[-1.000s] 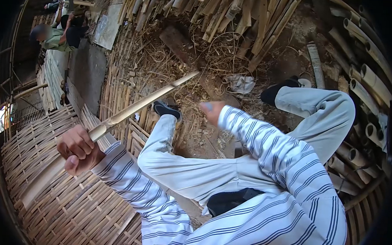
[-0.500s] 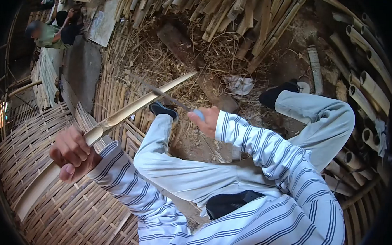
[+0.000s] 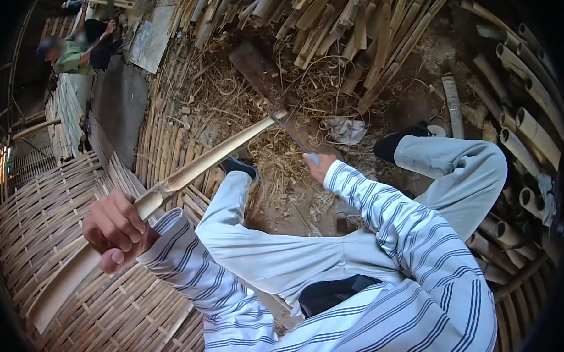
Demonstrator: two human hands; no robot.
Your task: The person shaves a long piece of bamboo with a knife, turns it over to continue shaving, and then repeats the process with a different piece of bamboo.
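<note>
A long split bamboo strip [image 3: 213,160] runs from the lower left up to the middle of the head view, its pale hollow side showing. My left hand [image 3: 117,230] is wrapped round it near a node. My right hand [image 3: 320,167] grips the blue-grey handle of a long knife [image 3: 294,136]. The blade points up and left, and its upper part meets or crosses the far end of the strip. Below that far end, fibrous shavings [image 3: 276,169] lie on the dirt floor.
Split bamboo [image 3: 363,35] is piled at the top, with bamboo poles [image 3: 536,130] stacked on the right. Woven bamboo matting [image 3: 119,301] lies at lower left. A person [image 3: 76,54] sits at the upper left. A crumpled plastic piece [image 3: 347,131] lies on the floor.
My right hand has moved right with the knife, whose blade has gone from across the strip's middle to its far end. My left hand and the strip have shifted slightly right and down.
</note>
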